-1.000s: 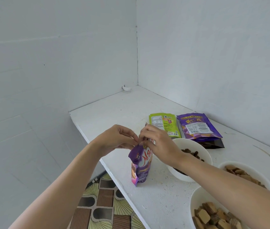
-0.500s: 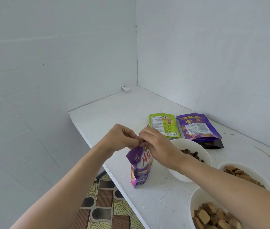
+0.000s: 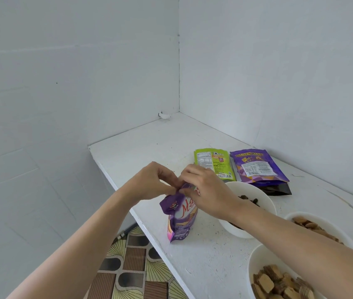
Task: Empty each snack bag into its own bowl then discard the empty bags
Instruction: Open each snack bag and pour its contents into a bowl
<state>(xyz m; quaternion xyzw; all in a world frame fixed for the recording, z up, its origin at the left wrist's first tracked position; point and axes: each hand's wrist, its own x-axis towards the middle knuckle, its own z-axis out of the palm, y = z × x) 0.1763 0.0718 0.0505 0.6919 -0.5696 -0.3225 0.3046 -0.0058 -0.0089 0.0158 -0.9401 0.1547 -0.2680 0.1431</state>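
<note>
At bench [image 3: 143,152] front edge, purple bag [image 3: 181,219] stands upright, "Ma" showing; fingers of our left hand [image 3: 152,184] and right hand [image 3: 205,190] pinch its top. Behind, we read "Deka" on green bag [image 3: 213,164], "MUM'S BAKE Wafer" on purple pouch [image 3: 255,167].

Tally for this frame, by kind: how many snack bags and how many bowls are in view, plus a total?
Snack bags: 4 (held purple bag, green bag, purple wafer bag, dark bag partly under it)
Bowls: 3 (middle bowl, right bowl, near bowl)
Total: 7
</note>
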